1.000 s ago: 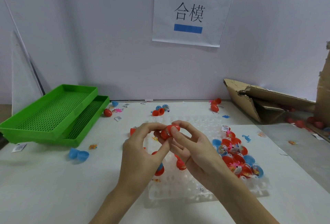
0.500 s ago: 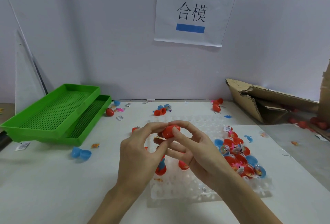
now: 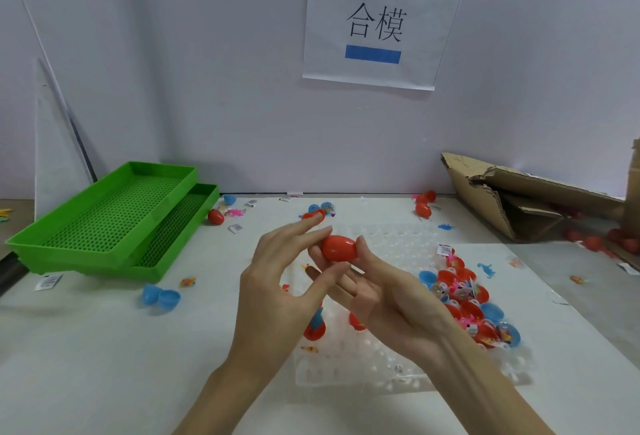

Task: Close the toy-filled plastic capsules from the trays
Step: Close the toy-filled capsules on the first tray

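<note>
A closed red capsule [image 3: 338, 248] is pinched by the curled fingers [image 3: 360, 247] of the right hand [image 3: 391, 299], above the clear plastic tray [image 3: 388, 370] on the tabletop [image 3: 86, 348]. The left hand [image 3: 280, 296] is held just beside it, fingers relaxed and extended, gripping nothing. Open red and blue capsule halves [image 3: 467, 306] are gathered on the tray's right side.

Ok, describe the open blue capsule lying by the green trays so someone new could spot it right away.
Find the stacked green trays at the table's left. Just in front of their near right corner, on the bare white table, lies the open blue capsule. Unlike the capsules crowded on the clear tray, it lies alone, two empty blue halves side by side.
</note>
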